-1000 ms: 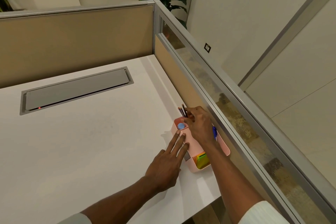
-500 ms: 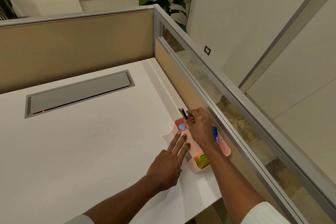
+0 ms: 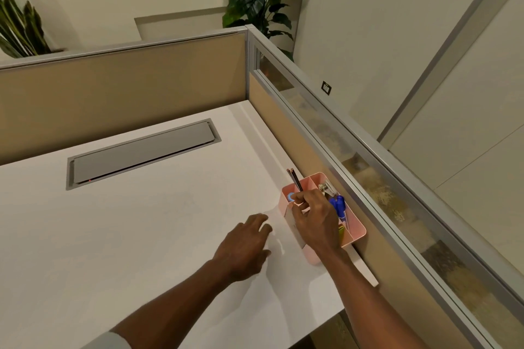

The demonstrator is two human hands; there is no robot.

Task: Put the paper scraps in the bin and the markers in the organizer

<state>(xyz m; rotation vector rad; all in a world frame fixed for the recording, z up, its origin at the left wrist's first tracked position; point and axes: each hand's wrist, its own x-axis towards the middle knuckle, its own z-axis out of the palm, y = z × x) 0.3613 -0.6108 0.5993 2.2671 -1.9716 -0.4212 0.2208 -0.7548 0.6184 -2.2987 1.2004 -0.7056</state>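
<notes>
On my feed, the fingers (image 3: 300, 200) of the right hand (image 3: 314, 224) are curled in, thumb and forefinger closed on the lower part of two thin dark markers (image 3: 293, 178). They stand tilted in the far left compartment of the pink organizer (image 3: 357, 235), their tan ends pointing up and away from me. A small blue round thing (image 3: 290, 195) sits just under those fingertips in the same corner. The right palm covers the middle of the organizer, so I cannot make out what lies beneath it.

The left hand (image 3: 246, 244) holds nothing. Its fingers are loosely bent and a little spread over the white desk (image 3: 141, 235), near the organizer's left wall but apart from it.

Past the right knuckles I see a blue-handled item (image 3: 338, 204), a shiny metal piece (image 3: 326, 187) and a yellow-green pad (image 3: 341, 231) in the other compartments. The organizer stands just beside the tan partition (image 3: 283, 110) along the desk's right edge. A grey hatch (image 3: 141, 151) is set into the desk further back.
</notes>
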